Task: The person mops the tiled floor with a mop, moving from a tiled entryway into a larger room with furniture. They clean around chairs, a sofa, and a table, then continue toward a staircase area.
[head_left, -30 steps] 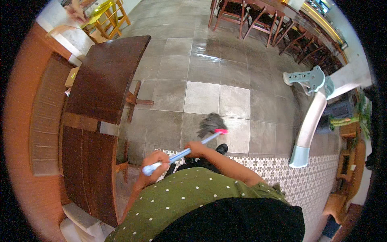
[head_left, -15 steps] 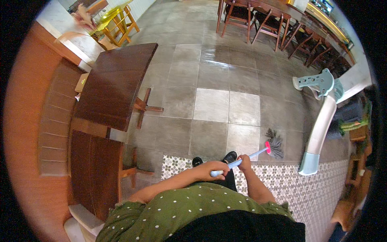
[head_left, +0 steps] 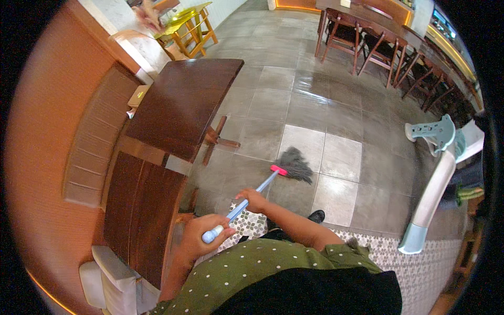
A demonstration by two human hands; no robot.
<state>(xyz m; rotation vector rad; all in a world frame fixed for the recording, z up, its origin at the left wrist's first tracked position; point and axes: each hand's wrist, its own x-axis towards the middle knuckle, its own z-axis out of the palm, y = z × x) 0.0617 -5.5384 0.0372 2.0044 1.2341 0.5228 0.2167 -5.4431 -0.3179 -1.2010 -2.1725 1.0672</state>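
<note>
A mop [head_left: 266, 184] with a light blue handle, a pink connector and dark grey strands slants away from me. Its strands [head_left: 295, 166] spread over the floor where pale and grey tiles meet. Near the handle's top end, my left hand [head_left: 202, 234] is closed round the shaft, beside the nearer dark table. My right hand [head_left: 253, 200] grips the shaft farther down, closer to the mop head, its arm crossing in front of my body.
Two dark wooden tables, one farther [head_left: 184, 105] and one nearer [head_left: 144, 210], stand left by a bench [head_left: 97, 142]. A pale chair [head_left: 118, 278] is at the lower left. A child's slide [head_left: 430, 199] stands right. Wooden chairs [head_left: 386, 50] line a far table.
The mop head has swept from the right to the left across the floor. Both hands have shifted left with the handle, and the view has turned.
</note>
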